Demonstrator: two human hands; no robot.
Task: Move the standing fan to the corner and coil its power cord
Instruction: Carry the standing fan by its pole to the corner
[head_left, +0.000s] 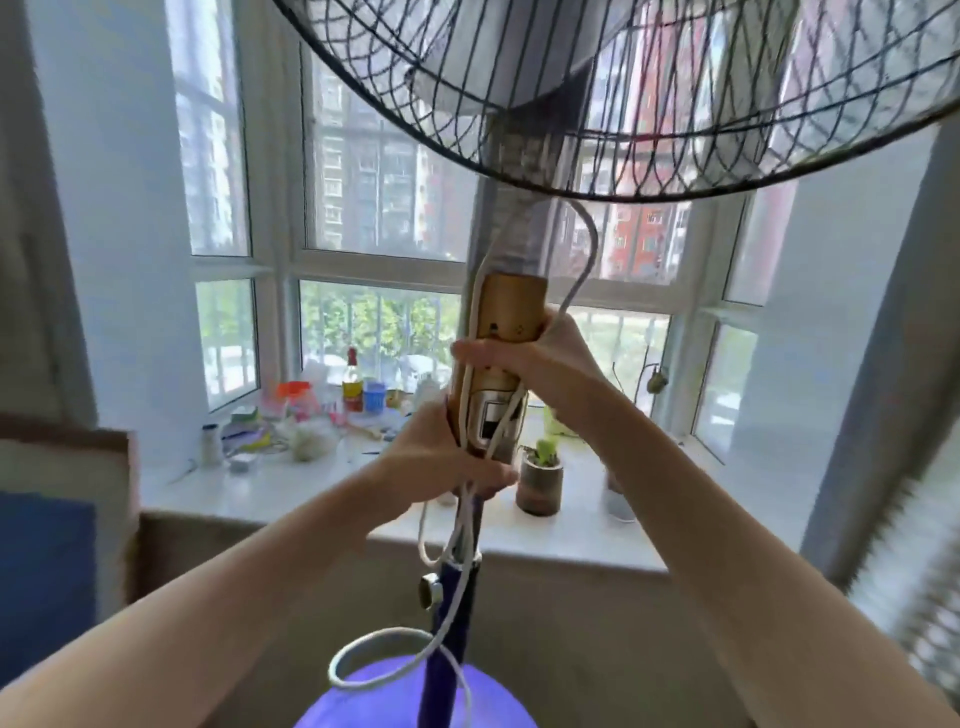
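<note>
While the fan (511, 306) stands before the window sill (260, 488), I clench both hands round its gold column to steady it: right hand (524, 364) above, left hand (441, 462) below. Both fists trap the white cord (384, 632) against the column, so the slack loops hang clear of the plant pot (540, 486) behind

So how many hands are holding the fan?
2: the left hand grips the gold column low down, with the white cord; the right hand grips it higher up.
</note>
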